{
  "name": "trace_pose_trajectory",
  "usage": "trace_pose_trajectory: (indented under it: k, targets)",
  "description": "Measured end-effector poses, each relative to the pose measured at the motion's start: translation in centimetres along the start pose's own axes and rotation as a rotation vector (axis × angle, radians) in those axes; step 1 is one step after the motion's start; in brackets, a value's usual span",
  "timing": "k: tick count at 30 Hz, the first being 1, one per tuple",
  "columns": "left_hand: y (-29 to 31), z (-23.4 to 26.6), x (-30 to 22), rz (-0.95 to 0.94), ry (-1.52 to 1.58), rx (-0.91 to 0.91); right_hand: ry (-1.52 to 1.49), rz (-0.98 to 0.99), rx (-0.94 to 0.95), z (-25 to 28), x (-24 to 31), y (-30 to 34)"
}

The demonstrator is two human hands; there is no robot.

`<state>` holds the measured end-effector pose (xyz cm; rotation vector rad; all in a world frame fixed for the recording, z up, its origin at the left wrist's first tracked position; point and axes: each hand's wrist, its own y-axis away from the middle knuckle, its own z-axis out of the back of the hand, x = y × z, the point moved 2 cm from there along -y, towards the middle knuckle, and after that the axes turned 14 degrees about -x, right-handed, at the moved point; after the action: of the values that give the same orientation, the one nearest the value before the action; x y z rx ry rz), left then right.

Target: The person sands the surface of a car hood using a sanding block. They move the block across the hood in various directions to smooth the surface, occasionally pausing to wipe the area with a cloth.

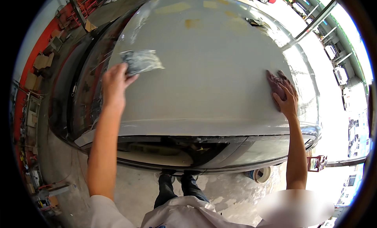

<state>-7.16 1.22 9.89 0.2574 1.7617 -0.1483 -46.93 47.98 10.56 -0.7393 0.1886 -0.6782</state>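
In front of me spreads a car roof (pixel 204 82), dull grey with yellowish patches at its far end. Over its left part, my left hand (pixel 116 81) pinches a thin, dark grey sheet (pixel 142 61) smeared with pale dust by its near left corner. It may be sandpaper; its exact kind is unclear. On the right side of the roof, my right hand (pixel 288 98) lies with fingers spread over a crumpled maroon cloth (pixel 275 83), pressing it to the surface.
A small dark crumpled piece (pixel 255 22) lies at the roof's far right. Plastic film (pixel 92 75) covers the glass on the left. Below the near side window (pixel 157 151), a bucket (pixel 261 174) stands on the concrete floor. Cardboard boxes (pixel 43 61) line the left wall.
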Motion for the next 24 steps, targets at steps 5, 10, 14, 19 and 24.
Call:
trace_pose_trajectory:
  k: [5, 10, 14, 19, 24]
  targets:
    - [7.0, -11.9, 3.9, -0.103, 0.055, 0.031, -0.207, -0.096, 0.000, 0.1, 10.6, -3.6]
    - [13.4, -19.0, 6.6, -0.326, -0.094, 0.021, -0.480, -0.254, 0.235, -6.1, 23.0, -6.4]
    - [12.4, -17.5, 4.3, -0.145, -0.265, 0.147, -0.722, -0.399, 0.492, -11.6, 24.0, -7.9]
    - [6.9, -13.4, 9.6, -0.775, -0.439, 0.360, -0.408, 0.490, 0.182, -17.3, 24.8, -7.2]
    - [-1.0, -5.8, 8.7, -0.832, -1.107, 0.398, -0.214, 0.049, 0.491, -16.6, 32.1, -9.4]
